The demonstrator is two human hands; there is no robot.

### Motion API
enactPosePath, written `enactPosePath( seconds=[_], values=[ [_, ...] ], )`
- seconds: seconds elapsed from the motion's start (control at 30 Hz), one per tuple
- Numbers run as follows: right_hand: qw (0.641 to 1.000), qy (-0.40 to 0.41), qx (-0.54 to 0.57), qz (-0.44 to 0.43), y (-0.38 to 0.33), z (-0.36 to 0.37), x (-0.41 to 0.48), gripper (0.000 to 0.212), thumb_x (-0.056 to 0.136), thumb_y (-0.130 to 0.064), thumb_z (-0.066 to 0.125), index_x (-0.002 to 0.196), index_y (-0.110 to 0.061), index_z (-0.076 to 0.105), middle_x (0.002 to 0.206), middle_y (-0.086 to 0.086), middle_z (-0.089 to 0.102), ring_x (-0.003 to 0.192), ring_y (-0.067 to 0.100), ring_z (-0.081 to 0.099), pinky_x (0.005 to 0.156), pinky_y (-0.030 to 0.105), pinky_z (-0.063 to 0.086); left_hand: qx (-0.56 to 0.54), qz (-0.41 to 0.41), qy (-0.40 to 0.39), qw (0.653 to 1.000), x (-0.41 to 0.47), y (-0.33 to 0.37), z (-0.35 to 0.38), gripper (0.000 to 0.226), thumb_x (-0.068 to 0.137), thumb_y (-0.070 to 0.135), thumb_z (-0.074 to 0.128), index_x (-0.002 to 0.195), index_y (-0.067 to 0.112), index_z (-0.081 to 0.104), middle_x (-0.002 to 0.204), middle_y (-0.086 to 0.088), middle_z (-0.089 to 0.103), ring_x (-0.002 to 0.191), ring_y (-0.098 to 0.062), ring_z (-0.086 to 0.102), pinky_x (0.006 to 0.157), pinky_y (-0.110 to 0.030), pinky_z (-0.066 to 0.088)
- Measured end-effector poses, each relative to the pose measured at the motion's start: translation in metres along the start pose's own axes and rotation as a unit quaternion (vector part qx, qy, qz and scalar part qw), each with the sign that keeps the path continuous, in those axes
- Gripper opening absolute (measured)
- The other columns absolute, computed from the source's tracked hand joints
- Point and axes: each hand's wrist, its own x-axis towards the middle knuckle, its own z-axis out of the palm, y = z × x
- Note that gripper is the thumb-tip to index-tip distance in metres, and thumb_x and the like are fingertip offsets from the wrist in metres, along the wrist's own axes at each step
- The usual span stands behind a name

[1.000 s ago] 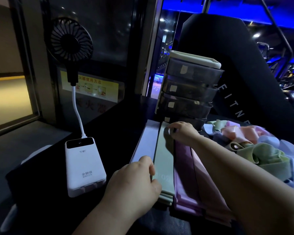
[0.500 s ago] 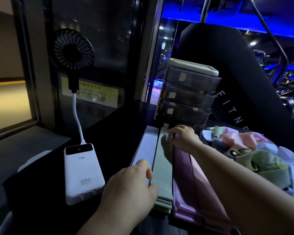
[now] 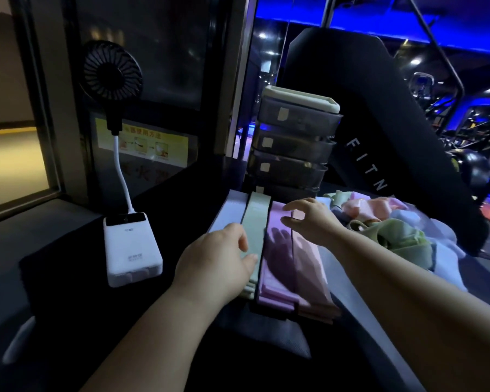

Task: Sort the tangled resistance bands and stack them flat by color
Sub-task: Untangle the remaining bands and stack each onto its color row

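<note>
Resting on the near part of the green stack [image 3: 256,219], the left hand [image 3: 218,258] is seen with fingers relaxed; the right hand [image 3: 309,219] is held spread above the far end of the purple stack [image 3: 277,250]. At right, tangled bands [image 3: 393,230] are heaped.

Matt rubbery bands [image 3: 256,222], glossy plastic power bank [image 3: 132,247]

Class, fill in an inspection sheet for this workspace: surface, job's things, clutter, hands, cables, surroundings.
Surface: dark table, dimly lit.
Job's things: flat stacks side by side: pale stack, green stack, purple stack, pink stack; tangled bands heaped at right.
Clutter: power bank, fan, drawer unit.
Hands: left hand rests on green stack; right hand open above purple and pink stacks.
Cables: white stalk joins fan to power bank.
Surroundings: yellow sticker, black padded machine, blue light.
</note>
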Motion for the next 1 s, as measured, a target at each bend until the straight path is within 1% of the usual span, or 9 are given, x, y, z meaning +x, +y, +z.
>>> enactPosePath(
  seconds=[0.17,0.3,0.37,0.5,0.63,0.73,0.87,0.93,1.0],
  values=[
    [1.0,0.026,-0.002,0.005,0.018,-0.022,-0.047,0.028,0.086,-0.038,0.067,0.112,-0.028,0.07,0.119,0.004,0.063,0.115,0.027,0.052,0.096,0.031,0.037,0.0,0.032,-0.029,0.999,-0.011,0.035,0.018,0.023,0.088,0.048,0.06,0.093,0.027,0.051,0.084,0.005,0.062,0.091,-0.021,0.059,0.071,-0.029,0.042],
    [0.995,0.099,-0.008,-0.023,0.043,-0.04,-0.089,0.018,0.077,-0.033,0.068,0.089,-0.023,0.077,0.093,0.0,0.073,0.098,0.03,0.063,0.087,0.034,0.044,-0.022,0.061,-0.077,0.995,-0.02,0.068,0.04,0.024,0.087,0.047,0.062,0.094,0.026,0.054,0.087,0.005,0.063,0.092,-0.021,0.059,0.074,-0.03,0.045],
    [0.99,0.14,-0.01,-0.027,0.059,-0.047,-0.108,0.01,0.075,-0.022,0.075,0.084,-0.019,0.077,0.087,0.003,0.072,0.091,0.033,0.063,0.083,0.034,0.044,-0.042,0.074,-0.1,0.991,-0.023,0.086,0.053,0.023,0.085,0.045,0.063,0.092,0.025,0.054,0.09,0.005,0.065,0.091,-0.021,0.062,0.078,-0.029,0.049],
    [0.982,0.178,0.012,0.063,0.096,-0.063,-0.144,0.016,0.08,-0.019,0.075,0.095,-0.02,0.077,0.105,0.007,0.068,0.105,0.03,0.056,0.09,0.029,0.038,-0.029,0.114,-0.126,0.985,-0.021,0.123,0.077,0.022,0.087,0.045,0.061,0.095,0.026,0.056,0.098,0.004,0.065,0.097,-0.021,0.059,0.075,-0.029,0.044],
    [0.967,0.189,0.028,0.17,0.138,-0.076,-0.177,0.024,0.082,-0.018,0.071,0.105,-0.02,0.074,0.113,0.007,0.066,0.112,0.029,0.052,0.091,0.028,0.035,-0.039,0.108,-0.167,0.979,-0.015,0.156,0.112,0.018,0.089,0.042,0.059,0.096,0.026,0.056,0.101,0.004,0.064,0.1,-0.021,0.057,0.076,-0.03,0.043],
    [0.958,0.179,0.017,0.222,0.167,-0.078,-0.195,0.036,0.082,-0.031,0.071,0.116,-0.021,0.069,0.121,0.008,0.062,0.117,0.029,0.05,0.098,0.034,0.038,-0.034,0.096,-0.195,0.975,-0.008,0.174,0.143,0.019,0.089,0.039,0.057,0.101,0.024,0.054,0.108,0.002,0.063,0.104,-0.024,0.056,0.078,-0.031,0.042],
    [0.96,0.101,0.038,0.26,0.187,-0.074,-0.203,0.061,0.074,-0.051,0.076,0.126,-0.026,0.059,0.126,0.0,0.054,0.121,0.02,0.048,0.1,0.035,0.039,-0.047,0.093,-0.211,0.972,0.002,0.196,0.174,0.023,0.089,0.035,0.057,0.109,0.024,0.053,0.117,0.0,0.062,0.113,-0.025,0.055,0.089,-0.032,0.045],
    [0.96,0.087,0.057,0.26,0.192,-0.072,-0.201,0.045,0.073,-0.049,0.077,0.112,-0.03,0.063,0.116,-0.007,0.054,0.115,0.016,0.051,0.1,0.039,0.042,-0.058,0.096,-0.207,0.972,0.006,0.204,0.186,0.026,0.089,0.033,0.057,0.113,0.024,0.053,0.119,-0.001,0.062,0.115,-0.026,0.055,0.091,-0.033,0.045],
    [0.962,0.084,0.046,0.256,0.192,-0.071,-0.198,0.021,0.077,-0.045,0.071,0.078,-0.027,0.061,0.096,-0.011,0.055,0.1,0.016,0.055,0.09,0.04,0.046,-0.086,0.097,-0.194,0.972,0.008,0.208,0.196,0.031,0.09,0.032,0.058,0.119,0.024,0.054,0.121,-0.002,0.06,0.115,-0.027,0.055,0.095,-0.035,0.046]
  ],
)
